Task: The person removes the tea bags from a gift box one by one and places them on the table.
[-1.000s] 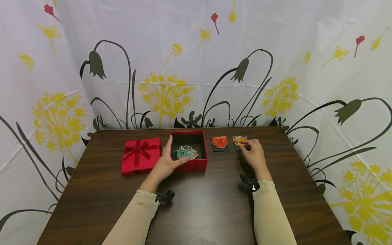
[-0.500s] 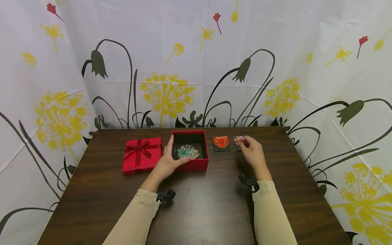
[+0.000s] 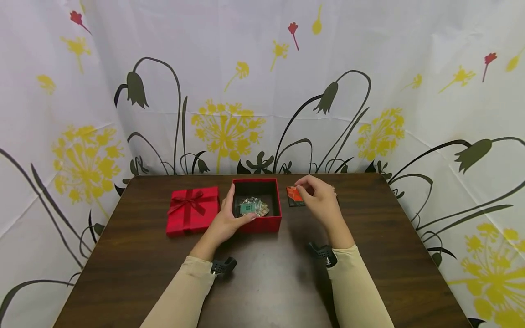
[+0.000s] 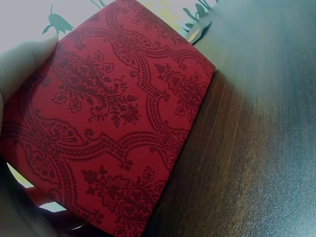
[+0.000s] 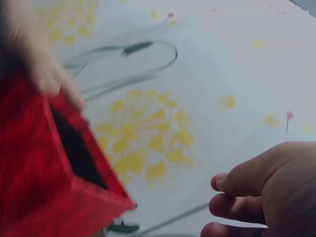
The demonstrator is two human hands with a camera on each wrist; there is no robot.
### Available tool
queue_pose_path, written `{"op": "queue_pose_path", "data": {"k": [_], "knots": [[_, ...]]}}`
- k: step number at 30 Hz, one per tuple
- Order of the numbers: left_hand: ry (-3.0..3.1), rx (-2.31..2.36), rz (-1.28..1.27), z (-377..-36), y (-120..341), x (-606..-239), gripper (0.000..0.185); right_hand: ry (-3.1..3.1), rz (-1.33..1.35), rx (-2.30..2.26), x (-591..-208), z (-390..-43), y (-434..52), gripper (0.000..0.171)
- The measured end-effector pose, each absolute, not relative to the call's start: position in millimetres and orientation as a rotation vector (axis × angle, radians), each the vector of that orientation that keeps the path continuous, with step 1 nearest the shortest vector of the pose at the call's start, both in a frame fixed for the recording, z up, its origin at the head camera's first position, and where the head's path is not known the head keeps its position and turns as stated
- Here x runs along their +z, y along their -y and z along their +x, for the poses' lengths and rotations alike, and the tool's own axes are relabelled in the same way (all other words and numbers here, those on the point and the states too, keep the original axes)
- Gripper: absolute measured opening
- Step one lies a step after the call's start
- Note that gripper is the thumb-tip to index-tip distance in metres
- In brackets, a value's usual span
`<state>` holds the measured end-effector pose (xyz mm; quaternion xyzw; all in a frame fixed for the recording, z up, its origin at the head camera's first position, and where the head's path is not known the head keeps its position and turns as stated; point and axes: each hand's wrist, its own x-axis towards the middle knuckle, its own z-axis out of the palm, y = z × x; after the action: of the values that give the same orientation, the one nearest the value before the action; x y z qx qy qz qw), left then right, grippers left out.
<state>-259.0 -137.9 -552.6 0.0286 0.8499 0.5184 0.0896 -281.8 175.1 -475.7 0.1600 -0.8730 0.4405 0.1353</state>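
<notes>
An open red gift box (image 3: 262,224) stands mid-table with several small packets (image 3: 251,207) inside. My left hand (image 3: 225,221) grips its left wall and front corner; in the left wrist view the patterned box wall (image 4: 123,123) fills the frame, with my thumb (image 4: 22,59) on its edge. My right hand (image 3: 317,198) is lifted just right of the box, fingers curled in a pinch on a small packet that the hand hides. An orange packet (image 3: 293,195) lies on the table beside those fingertips. The right wrist view shows curled fingers (image 5: 247,197) near the box (image 5: 34,173).
The red lid with a ribbon bow (image 3: 192,209) lies left of the box. The dark wooden table (image 3: 266,282) is bare in front of me. A flower-printed curtain (image 3: 262,91) closes off the back and both sides.
My right hand pinched the rightmost packet, lifted, and moved left towards the box. The left hand stayed on the box.
</notes>
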Motion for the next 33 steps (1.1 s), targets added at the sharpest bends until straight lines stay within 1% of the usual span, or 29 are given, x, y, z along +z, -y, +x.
{"op": "queue_pose_path", "data": {"k": [4,11,15,20,28,30,33], "knots": [[-2.526,1.538,0.090,-258.2,137.7,-553.7,0.125,2.567,0.449,1.341,-460.6,-283.0,-156.7,0.004],[-2.504,1.590,0.126,-259.4,136.7,-555.4,0.126,2.755,0.462,1.629,-439.2,-294.8,-123.4,0.011],[-2.498,1.584,0.122,-259.0,135.1,-556.6,0.126,2.893,0.433,1.640,-433.9,-304.4,-110.3,0.011],[-2.504,1.568,0.114,-259.5,134.3,-559.8,0.126,3.110,0.479,1.485,-436.3,-319.1,-98.1,0.015],[-2.536,1.545,0.129,-261.2,140.5,-556.8,0.124,3.366,0.772,1.011,-450.4,-343.2,-68.6,0.032],[-2.539,1.549,0.130,-261.1,141.0,-556.3,0.124,3.395,0.787,0.935,-455.7,-348.4,-62.2,0.035],[-2.532,1.547,0.134,-259.9,139.3,-556.3,0.125,3.450,0.720,0.960,-463.7,-354.3,-56.3,0.035]]}}
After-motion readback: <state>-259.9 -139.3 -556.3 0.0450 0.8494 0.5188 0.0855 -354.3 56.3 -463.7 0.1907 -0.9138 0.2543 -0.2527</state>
